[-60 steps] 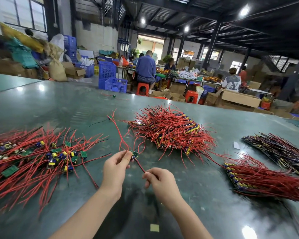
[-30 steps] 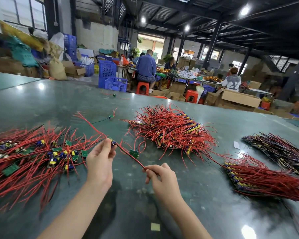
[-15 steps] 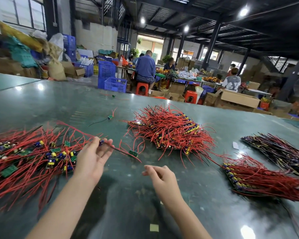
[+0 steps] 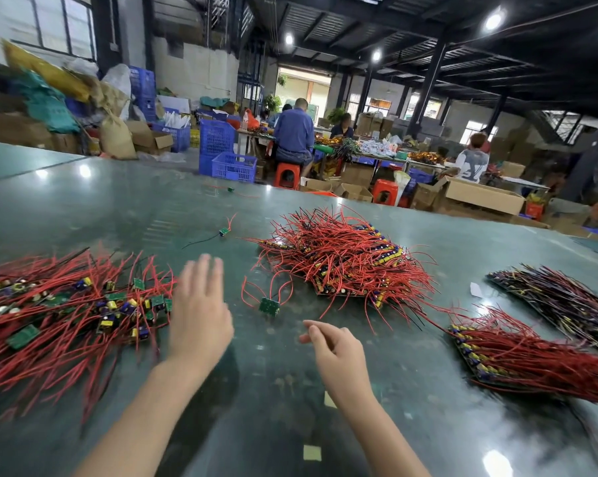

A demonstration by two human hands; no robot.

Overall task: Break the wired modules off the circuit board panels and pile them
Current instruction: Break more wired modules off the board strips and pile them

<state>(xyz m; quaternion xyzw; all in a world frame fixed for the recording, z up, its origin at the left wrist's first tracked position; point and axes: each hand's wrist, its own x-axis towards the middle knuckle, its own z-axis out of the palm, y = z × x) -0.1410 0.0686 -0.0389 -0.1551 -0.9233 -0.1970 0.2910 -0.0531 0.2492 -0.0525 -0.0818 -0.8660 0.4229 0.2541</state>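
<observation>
My left hand (image 4: pixel 199 313) hovers over the table (image 4: pixel 101 208) with its fingers straight and spread, blurred, holding nothing; it sits just beside the right fringe of the pile of loose modules (image 4: pixel 63 315), which sprawls along the table's left edge in a tangle of red wires and small green boards. My right hand (image 4: pixel 337 349) is near the front middle, fingers loosely curled with the thumb and forefinger close together, and I see nothing between them. Between and just beyond my two hands a small green module (image 4: pixel 269 305) lies on the table by itself, its red wires looping up behind it. Farther out toward the middle rests a stack of red-wired panels (image 4: pixel 346 259). A second stack of panels (image 4: pixel 518 356) lies toward the right edge, and a darker-wired stack (image 4: pixel 562 297) sits behind it. One stray module (image 4: pixel 224 231) lies alone beyond my left hand, another (image 4: pixel 230 190) near the far edge. Two pale squares of tape (image 4: pixel 312 453) stick to the table by the front edge.
</observation>
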